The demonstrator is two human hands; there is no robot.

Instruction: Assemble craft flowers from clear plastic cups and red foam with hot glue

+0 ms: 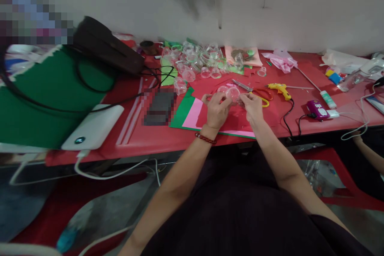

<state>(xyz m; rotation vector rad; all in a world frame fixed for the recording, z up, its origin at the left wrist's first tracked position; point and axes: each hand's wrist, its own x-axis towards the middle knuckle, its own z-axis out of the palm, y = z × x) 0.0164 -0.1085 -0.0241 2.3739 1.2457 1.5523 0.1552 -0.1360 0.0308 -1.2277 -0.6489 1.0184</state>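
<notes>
Between my hands are small clear plastic cups, side by side and seemingly touching, above sheets of red paper. My left hand, with a beaded bracelet on its wrist, is closed around them from the left. The fingers of my right hand pinch the cups at their right edge. Just beyond my right hand lie scissors with red and yellow handles. A yellow hot glue gun rests further right. Under the red paper, pink paper and green paper show at the left.
Many clear plastic cups are heaped at the back of the red table. A dark phone-like slab and a white power bank lie left. Right are a purple power adapter, a glue stick and cables. Another person's arm shows at far right.
</notes>
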